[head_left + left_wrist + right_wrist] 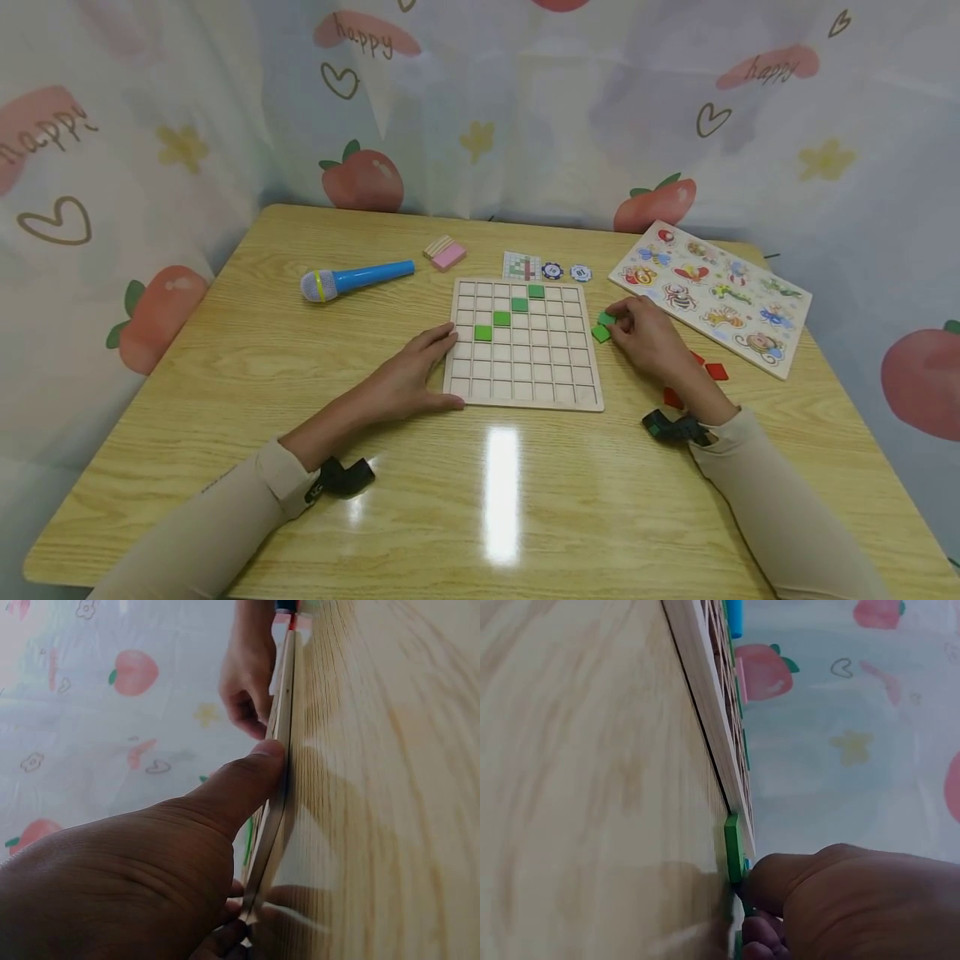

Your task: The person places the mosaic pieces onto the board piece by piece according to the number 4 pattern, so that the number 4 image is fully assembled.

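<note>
Left hand (408, 379) is lying flat with straight fingers against the near-left edge of the grid board (522, 392), looks like it's bracing it so it isn't sliding on the counter (225, 333). Right hand (652, 337) is pinching a green tile (606, 319) just right of the board. Further back, four green tiles (510, 312) are sitting diagonally in the cells.

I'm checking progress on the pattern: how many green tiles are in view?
6. Four run diagonally on the grid board. Two lie by the right hand. More may hide under it.
</note>
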A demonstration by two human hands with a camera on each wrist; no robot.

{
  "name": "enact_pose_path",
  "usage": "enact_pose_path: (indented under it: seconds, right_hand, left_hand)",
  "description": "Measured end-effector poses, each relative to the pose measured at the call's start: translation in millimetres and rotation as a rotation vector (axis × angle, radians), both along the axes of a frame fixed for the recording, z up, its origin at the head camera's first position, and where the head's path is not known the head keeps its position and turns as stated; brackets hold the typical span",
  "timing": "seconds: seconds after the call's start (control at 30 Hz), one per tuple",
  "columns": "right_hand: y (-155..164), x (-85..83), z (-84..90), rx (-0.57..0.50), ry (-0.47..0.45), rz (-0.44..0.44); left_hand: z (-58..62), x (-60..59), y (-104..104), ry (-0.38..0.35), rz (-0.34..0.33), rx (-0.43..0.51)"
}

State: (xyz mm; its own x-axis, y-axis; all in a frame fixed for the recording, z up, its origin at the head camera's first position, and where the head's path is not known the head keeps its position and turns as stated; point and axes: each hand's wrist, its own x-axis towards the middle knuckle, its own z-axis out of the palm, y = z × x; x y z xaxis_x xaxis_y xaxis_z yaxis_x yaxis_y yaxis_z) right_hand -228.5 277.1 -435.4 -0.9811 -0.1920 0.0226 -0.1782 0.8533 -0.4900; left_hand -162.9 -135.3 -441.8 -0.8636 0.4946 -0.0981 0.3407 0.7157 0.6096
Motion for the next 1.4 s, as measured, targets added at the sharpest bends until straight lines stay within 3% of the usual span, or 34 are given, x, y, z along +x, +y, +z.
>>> enact_pose_path:
  seconds: [0.23, 0.43, 0.63, 0.73, 1.23, 1.4]
  right_hand:
    - [-18, 10.2, 23.9, 0.009, 0.008, 0.043]
    - [-64, 22.0, 46.9, 0.012, 0.015, 0.249]
    - [-123, 20.9, 47.4, 0.045, -0.007, 0.493]
    - [-144, 19.7, 44.0, 0.065, -0.011, 0.568]
    - [-170, 18.5, 31.2, 0.117, -0.05, 0.582]
    - [-148, 23.0, 32.7, 0.055, 0.028, 0.607]
  left_hand:
    - [-1.2, -1.1, -1, 0.01, -0.001, 0.004]
    - [-0.7, 0.0, -2, 0.011, -0.011, 0.001]
    - [0.8, -0.9, -4, 0.029, -0.009, 0.002]
    - [0.8, -1.2, -4, 0.025, -0.009, 0.011]
    - [0.2, -0.5, -2, 0.01, -0.014, 0.007]
    - [0.4, -0.4, 0, 0.003, -0.013, -0.006]
